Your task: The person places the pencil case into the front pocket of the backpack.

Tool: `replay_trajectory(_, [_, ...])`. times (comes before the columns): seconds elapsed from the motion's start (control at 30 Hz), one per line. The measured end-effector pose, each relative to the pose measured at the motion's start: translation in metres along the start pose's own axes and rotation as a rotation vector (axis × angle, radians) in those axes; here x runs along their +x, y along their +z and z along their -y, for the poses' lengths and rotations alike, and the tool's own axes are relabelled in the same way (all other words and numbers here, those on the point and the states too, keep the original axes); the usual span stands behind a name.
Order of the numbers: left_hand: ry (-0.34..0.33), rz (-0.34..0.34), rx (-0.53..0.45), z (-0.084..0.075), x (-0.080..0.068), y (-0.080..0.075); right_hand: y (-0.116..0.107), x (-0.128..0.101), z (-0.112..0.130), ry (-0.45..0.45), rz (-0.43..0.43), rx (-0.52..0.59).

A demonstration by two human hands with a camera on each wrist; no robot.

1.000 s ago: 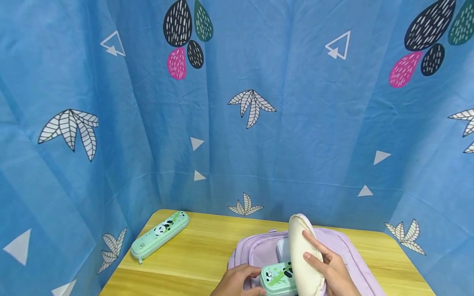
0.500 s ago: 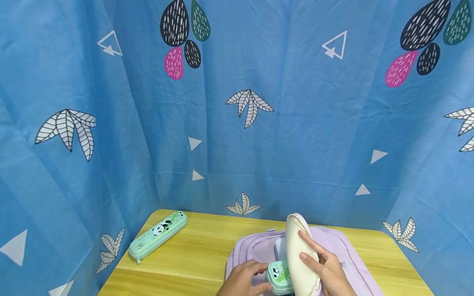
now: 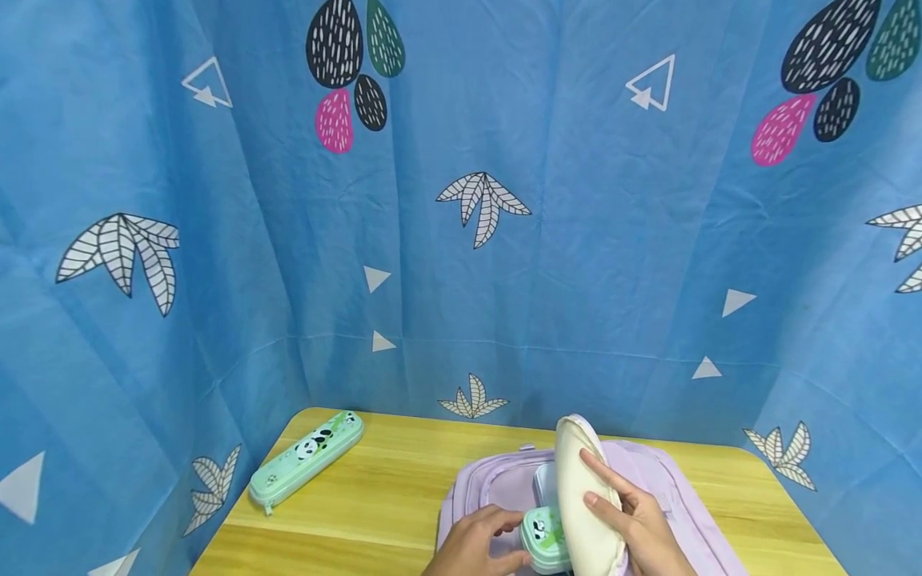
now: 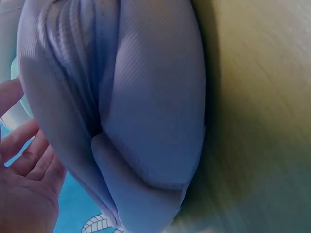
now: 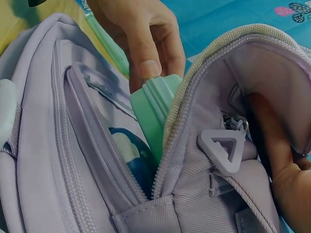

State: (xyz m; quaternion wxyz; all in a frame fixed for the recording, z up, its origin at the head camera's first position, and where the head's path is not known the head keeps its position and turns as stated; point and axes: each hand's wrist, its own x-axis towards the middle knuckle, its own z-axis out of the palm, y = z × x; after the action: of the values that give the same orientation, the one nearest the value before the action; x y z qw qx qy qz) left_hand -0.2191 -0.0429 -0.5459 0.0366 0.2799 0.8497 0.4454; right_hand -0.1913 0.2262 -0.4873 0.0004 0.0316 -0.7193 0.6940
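Observation:
A lilac backpack [image 3: 695,512] lies on the table with its front pocket unzipped. My right hand [image 3: 637,524] holds the pocket's cream-lined flap [image 3: 585,500] up, thumb and index finger against the lining. My left hand [image 3: 475,544] grips the near end of a mint-green panda pencil case [image 3: 545,540]. The right wrist view shows that pencil case [image 5: 153,109] slanting down into the pocket opening, its lower part hidden behind the zipped edge. Against the pocket wall is a pale blue flat item [image 3: 545,484]. Deeper in the pocket a dark blue item [image 5: 138,167] with a pale round shape shows.
Another mint-green panda pencil case [image 3: 308,456], longer looking, lies at the back left of the wooden table [image 3: 389,480]. A patterned blue curtain [image 3: 461,304] surrounds the table's back and sides. A triangular buckle [image 5: 223,150] hangs on the backpack's side.
My left hand has moved right, sliding the pencil case further behind the flap and into the pocket, most of it in the first half second. My right hand keeps holding the flap.

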Motion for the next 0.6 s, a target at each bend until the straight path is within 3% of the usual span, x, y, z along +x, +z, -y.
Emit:
replay_trajectory(0.27, [-0.017, 0.029, 0.003, 0.010, -0.002, -0.015, -0.010, 0.001, 0.000, -0.059, 0.075, -0.033])
replay_trajectory(0.5, [0.073, -0.062, 0.158, 0.024, -0.008, -0.027, -0.020, 0.006, 0.006, -0.109, 0.129, -0.162])
replay_trajectory(0.6, [0.033, -0.057, 0.153, 0.026, -0.011, -0.034, -0.019, 0.009, 0.006, -0.131, 0.118, -0.212])
